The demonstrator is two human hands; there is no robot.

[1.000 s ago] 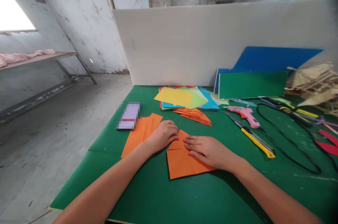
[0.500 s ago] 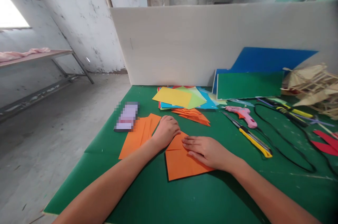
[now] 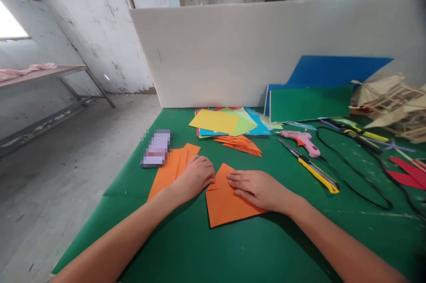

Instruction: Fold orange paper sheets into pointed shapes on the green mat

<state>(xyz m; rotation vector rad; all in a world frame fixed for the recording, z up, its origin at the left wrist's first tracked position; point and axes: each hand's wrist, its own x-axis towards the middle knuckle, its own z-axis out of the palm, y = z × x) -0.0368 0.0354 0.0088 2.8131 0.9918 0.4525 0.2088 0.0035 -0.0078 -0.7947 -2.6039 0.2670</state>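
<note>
An orange sheet of paper [image 3: 229, 212] lies on the green tabletop in front of me, its far part folded into a point. My right hand [image 3: 254, 189] rests flat on it, fingers stretched out over the fold. At the paper's left edge is my left hand [image 3: 199, 175], its fingers curled and pressed together, the tips at the folded edge; the thumb is mostly hidden. Beneath and beyond my left wrist lies another creased orange sheet [image 3: 169, 167]. Several folded orange pieces [image 3: 240, 144] are stacked past the hands.
A phone [image 3: 156, 149], blurred out, lies left. Coloured paper sheets [image 3: 213, 121] are piled behind. At right are a pink glue gun [image 3: 304, 141] with a black cord, a yellow utility knife [image 3: 317, 174], red pieces [image 3: 408, 174] and a wooden stick model [image 3: 396, 109]. A white board [image 3: 213, 56] stands behind.
My left hand has slid toward me and to the left along the folded edge, uncovering the paper's far tip. The right hand stays on the sheet. The view has shifted slightly.
</note>
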